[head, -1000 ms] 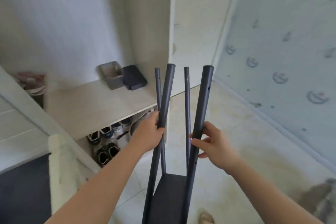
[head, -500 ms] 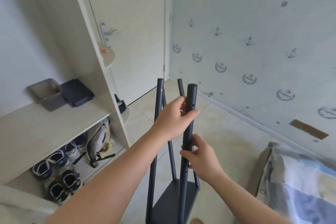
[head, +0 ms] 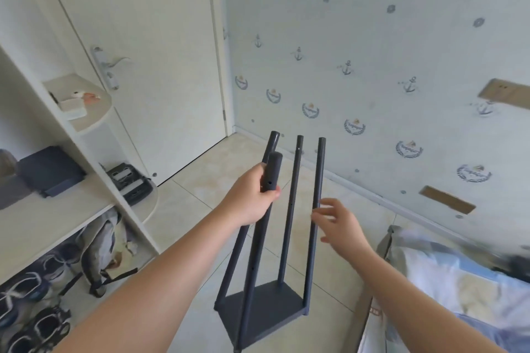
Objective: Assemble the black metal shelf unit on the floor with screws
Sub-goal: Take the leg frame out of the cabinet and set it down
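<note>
Poles, four in all, rise from the base panel [head: 266,312] of the black metal shelf unit [head: 289,209], which stands on the tiled floor [head: 200,195] between a white cabinet [head: 94,169] and a bed [head: 447,281]. The left hand [head: 249,200] has its fingers curled round the near-left pole [head: 258,238] just below its top. The right hand [head: 341,226] holds nothing, its fingers spread wide just beside the right pole [head: 315,238]; whether they touch it I cannot tell.

L hand [head: 252,198] grips shelf post [head: 269,178]; R hand [head: 341,223] open beside another post [head: 317,209].
</note>
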`<action>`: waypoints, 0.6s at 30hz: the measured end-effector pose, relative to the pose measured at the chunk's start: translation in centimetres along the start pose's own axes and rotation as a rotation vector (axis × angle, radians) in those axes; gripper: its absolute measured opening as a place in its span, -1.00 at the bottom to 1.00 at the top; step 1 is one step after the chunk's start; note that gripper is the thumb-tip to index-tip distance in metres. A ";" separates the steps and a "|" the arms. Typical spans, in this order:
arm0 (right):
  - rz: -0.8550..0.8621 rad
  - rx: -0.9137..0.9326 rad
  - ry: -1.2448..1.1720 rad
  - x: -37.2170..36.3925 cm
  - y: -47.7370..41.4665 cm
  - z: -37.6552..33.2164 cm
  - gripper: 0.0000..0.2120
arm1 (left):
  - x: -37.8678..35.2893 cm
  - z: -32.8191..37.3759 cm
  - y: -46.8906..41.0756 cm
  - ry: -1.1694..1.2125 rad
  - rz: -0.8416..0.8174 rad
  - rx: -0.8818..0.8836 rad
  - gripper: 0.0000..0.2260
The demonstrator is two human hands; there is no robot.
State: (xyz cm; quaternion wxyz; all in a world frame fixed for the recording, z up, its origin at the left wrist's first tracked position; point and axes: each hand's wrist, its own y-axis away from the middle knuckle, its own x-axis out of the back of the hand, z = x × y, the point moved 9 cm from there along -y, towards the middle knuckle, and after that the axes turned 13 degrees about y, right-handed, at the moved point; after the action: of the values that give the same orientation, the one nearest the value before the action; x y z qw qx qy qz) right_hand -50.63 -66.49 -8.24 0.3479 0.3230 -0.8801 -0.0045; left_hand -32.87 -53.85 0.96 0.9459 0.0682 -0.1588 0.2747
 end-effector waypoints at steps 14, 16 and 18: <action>0.164 -0.340 -0.161 10.7 -10.2 7.8 -0.13 | -0.3 -0.2 -3.6 0.212 0.249 0.004 -0.60; 0.166 -0.393 -0.211 10.9 -10.6 9.0 -0.14 | 0.1 -0.8 -4.1 0.204 0.256 0.005 -0.55; 0.171 -0.443 -0.227 10.8 -10.5 10.4 -0.14 | 0.3 -1.5 -4.7 0.201 0.249 0.016 -0.54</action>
State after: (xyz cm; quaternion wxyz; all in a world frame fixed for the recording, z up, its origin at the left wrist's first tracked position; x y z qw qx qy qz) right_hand -57.03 -83.19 -11.95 0.3082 0.1609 -0.9152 -0.2040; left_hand -29.71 -57.34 -0.59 0.9151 0.0275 -0.0685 0.3964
